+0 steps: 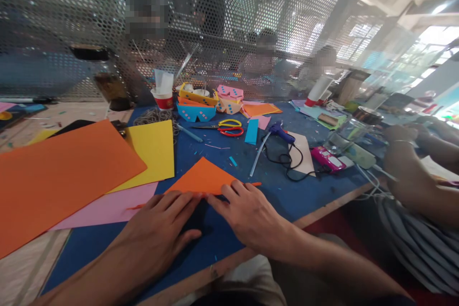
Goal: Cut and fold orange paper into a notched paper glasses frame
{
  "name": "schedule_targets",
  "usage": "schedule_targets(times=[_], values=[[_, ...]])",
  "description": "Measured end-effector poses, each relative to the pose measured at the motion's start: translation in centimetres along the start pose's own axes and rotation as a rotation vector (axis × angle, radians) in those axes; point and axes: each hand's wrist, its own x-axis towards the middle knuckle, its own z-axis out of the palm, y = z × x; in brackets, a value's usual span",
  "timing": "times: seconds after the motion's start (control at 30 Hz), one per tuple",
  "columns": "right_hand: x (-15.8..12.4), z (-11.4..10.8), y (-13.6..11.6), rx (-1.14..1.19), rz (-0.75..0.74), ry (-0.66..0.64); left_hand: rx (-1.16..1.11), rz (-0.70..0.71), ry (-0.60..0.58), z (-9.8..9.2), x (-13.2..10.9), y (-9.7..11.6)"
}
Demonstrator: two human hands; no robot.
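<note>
A folded orange paper triangle (202,178) lies on the blue table mat (272,186) just in front of me. My left hand (158,234) lies flat with its fingers stretched onto the paper's near edge. My right hand (247,213) presses its fingertips on the same edge from the right. Both hands are spread flat and grip nothing.
Large orange (60,172), yellow (152,150) and pink (107,208) sheets lie to the left. Scissors (225,127), a blue glue gun (281,132) with cord, a pink device (328,159), paper crafts (196,112) and a cup (163,98) sit farther back. Another person's arm (412,177) rests at right. A perforated metal screen (53,14) stands behind.
</note>
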Motion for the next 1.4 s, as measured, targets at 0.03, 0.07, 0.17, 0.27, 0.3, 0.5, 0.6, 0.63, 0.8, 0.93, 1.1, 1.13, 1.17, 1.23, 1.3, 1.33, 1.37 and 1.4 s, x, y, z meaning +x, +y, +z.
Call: schedule_targets(times=[0.03, 0.07, 0.17, 0.27, 0.3, 0.5, 0.6, 0.63, 0.8, 0.93, 1.1, 1.13, 1.17, 1.23, 1.3, 1.33, 1.37, 1.4], values=[[0.1, 0.1, 0.0, -0.004, 0.0, -0.005, 0.002, -0.001, -0.002, 0.0, 0.0, 0.0], [0.1, 0.2, -0.1, -0.009, 0.001, -0.009, 0.005, -0.002, -0.003, 0.0, 0.0, 0.0], [0.2, 0.5, -0.1, -0.021, 0.004, -0.025, 0.006, -0.016, -0.025, -0.2, 0.0, 0.0], [0.2, 0.4, 0.0, -0.006, 0.004, -0.035, 0.011, -0.016, -0.055, -0.7, 0.2, 0.1], [0.1, 0.2, 0.0, 0.003, 0.003, -0.038, 0.015, -0.013, -0.062, -0.9, 0.3, 0.1], [-0.5, -0.3, 0.6, 0.045, 0.024, -0.059, 0.013, 0.012, -0.032, -1.2, 0.5, 0.0], [-1.1, -0.1, 0.9, 0.072, 0.043, -0.053, 0.015, 0.006, -0.041, -1.4, 0.4, -0.1], [-1.3, 0.0, 0.9, 0.079, 0.049, -0.047, 0.011, 0.003, -0.06, -1.6, 0.4, -0.2], [-2.1, 0.4, 1.1, 0.107, 0.062, -0.031, 0.006, -0.006, -0.127, -2.5, 0.3, -0.4], [-2.9, 0.6, 1.9, 0.11, 0.103, -0.01, -0.008, -0.034, -0.097, -2.8, 0.2, -0.2], [-4.7, 0.8, 3.2, 0.144, 0.175, 0.024, -0.011, -0.08, -0.091, -2.4, -0.1, 0.2], [-5.1, 0.8, 3.4, 0.149, 0.191, 0.027, -0.01, -0.09, -0.086, -2.2, -0.2, 0.3], [-5.4, 0.8, 3.6, 0.151, 0.207, 0.031, -0.009, -0.097, -0.081, -2.1, -0.3, 0.3], [-5.8, 0.8, 3.7, 0.148, 0.229, 0.049, -0.003, -0.096, -0.07, -2.0, -0.5, 0.3], [-6.0, 0.8, 3.8, 0.143, 0.229, 0.078, 0.008, -0.082, -0.052, -1.9, -0.5, 0.2], [-6.0, 0.7, 3.7, 0.143, 0.224, 0.091, 0.011, -0.075, -0.045, -1.9, -0.5, 0.2], [-5.9, 0.7, 3.7, 0.143, 0.22, 0.105, 0.012, -0.07, -0.036, -2.0, -0.5, 0.1], [-5.8, 0.6, 3.7, 0.144, 0.217, 0.113, 0.01, -0.068, -0.03, -2.0, -0.5, 0.1]])
